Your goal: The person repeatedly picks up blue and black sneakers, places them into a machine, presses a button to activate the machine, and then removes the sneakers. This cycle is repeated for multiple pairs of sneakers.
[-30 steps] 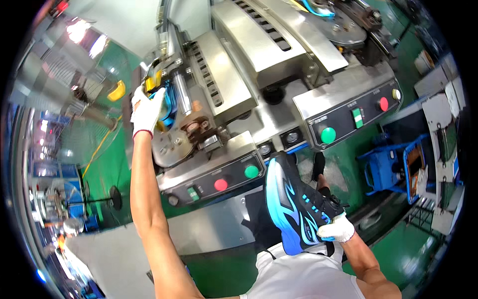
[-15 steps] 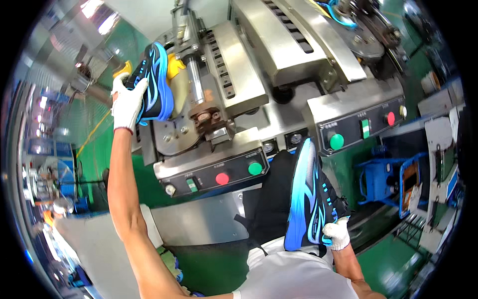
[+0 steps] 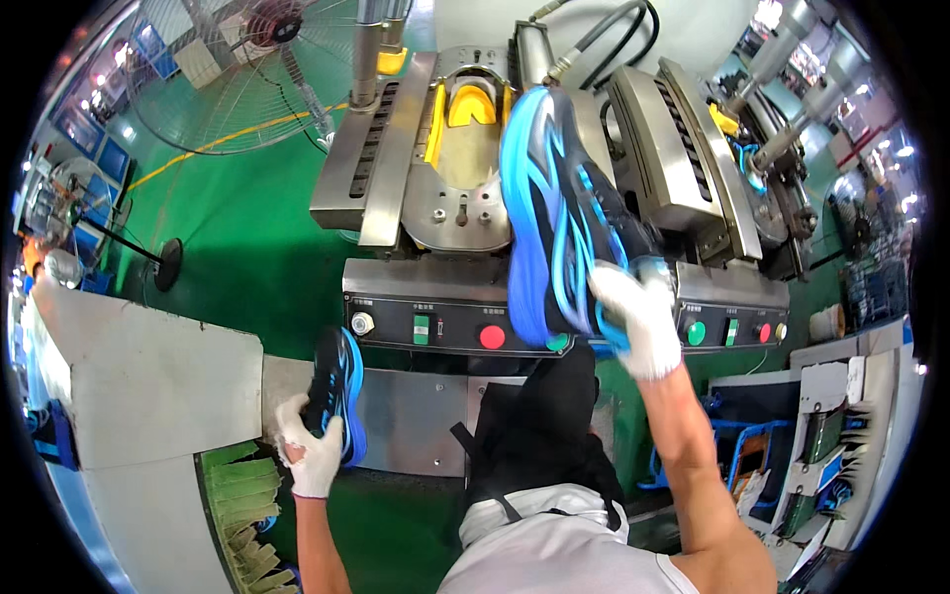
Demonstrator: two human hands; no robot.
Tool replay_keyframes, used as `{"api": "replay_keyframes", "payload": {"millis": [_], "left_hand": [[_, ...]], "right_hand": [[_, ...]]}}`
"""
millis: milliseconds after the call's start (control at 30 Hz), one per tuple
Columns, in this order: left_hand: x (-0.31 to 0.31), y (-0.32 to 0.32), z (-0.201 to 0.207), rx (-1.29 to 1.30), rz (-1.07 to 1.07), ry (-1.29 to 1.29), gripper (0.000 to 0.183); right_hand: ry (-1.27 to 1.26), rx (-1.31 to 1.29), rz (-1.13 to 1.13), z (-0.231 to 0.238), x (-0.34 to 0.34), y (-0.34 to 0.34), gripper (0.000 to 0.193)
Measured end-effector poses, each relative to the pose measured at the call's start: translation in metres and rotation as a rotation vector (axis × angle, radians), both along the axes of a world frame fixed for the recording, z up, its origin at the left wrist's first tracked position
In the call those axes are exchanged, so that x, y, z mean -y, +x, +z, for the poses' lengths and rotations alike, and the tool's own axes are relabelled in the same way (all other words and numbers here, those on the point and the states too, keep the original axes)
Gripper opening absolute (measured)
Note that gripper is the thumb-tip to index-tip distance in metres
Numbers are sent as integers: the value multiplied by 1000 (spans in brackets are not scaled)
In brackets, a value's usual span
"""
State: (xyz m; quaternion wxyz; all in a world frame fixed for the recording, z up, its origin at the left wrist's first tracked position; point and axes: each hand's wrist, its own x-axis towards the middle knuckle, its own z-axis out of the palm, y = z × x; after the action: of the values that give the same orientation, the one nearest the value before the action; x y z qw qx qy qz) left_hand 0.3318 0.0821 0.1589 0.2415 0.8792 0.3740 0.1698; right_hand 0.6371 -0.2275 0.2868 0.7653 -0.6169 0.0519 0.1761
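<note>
My left hand (image 3: 309,447), in a white knit glove, grips a black-and-blue sports shoe (image 3: 353,401) low at the left, held toe-up beside a grey metal surface. The gloved right hand (image 3: 641,317) is closed on the heel end of a second black-and-blue shoe (image 3: 534,228). This shoe is held up in front of the machine, its blue sole side turned left and its toe pointing away. Just left of it lies the machine's bed (image 3: 465,213), with a yellow U-shaped pad (image 3: 471,105) at its far end and yellow side strips. The shoe covers part of the machine.
Below the bed runs a control panel (image 3: 455,326) with a red button and switches. A second machine (image 3: 673,148) stands to the right. Steel guards (image 3: 341,183) flank the bed. At the left are a large caged fan (image 3: 237,59) and a grey hood with green strips (image 3: 237,505).
The view has swung left. My left hand has drawn its shoe back from the machine, down to the near left. My right hand has raised its shoe from my lap toward the machine.
</note>
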Motion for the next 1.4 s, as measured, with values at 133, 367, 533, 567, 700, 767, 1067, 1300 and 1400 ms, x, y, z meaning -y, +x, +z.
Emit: {"api": "replay_keyframes", "payload": {"millis": [133, 367, 533, 567, 700, 767, 1067, 1300, 1400], "left_hand": [[-3, -53, -87, -123, -30, 74, 61], [-2, -74, -114, -77, -103, 1, 63], [-2, -77, -118, -70, -129, -87, 64], [-2, -82, -116, -85, -125, -110, 63], [0, -82, -118, -77, -101, -95, 61], [2, -83, -112, -91, -80, -126, 61], [13, -60, -127, -36, -71, -76, 68], [46, -73, -107, -176, 33, -109, 72], [46, -70, -95, -295, -180, -28, 66]], "right_hand": [[102, 143, 342, 12, -95, 113, 24], [-440, 50, 333, -25, -206, 267, 32], [-1033, 586, 302, -73, -256, 308, 52], [-1079, 555, 264, -83, -266, 299, 53], [-1166, 554, 238, -85, -284, 297, 56], [-1219, 629, 243, -75, -291, 275, 58], [-1055, 567, 382, -94, -221, 287, 85], [-529, 1084, 570, -23, -122, 14, 74], [-618, 1321, 505, -85, -30, -37, 85]]}}
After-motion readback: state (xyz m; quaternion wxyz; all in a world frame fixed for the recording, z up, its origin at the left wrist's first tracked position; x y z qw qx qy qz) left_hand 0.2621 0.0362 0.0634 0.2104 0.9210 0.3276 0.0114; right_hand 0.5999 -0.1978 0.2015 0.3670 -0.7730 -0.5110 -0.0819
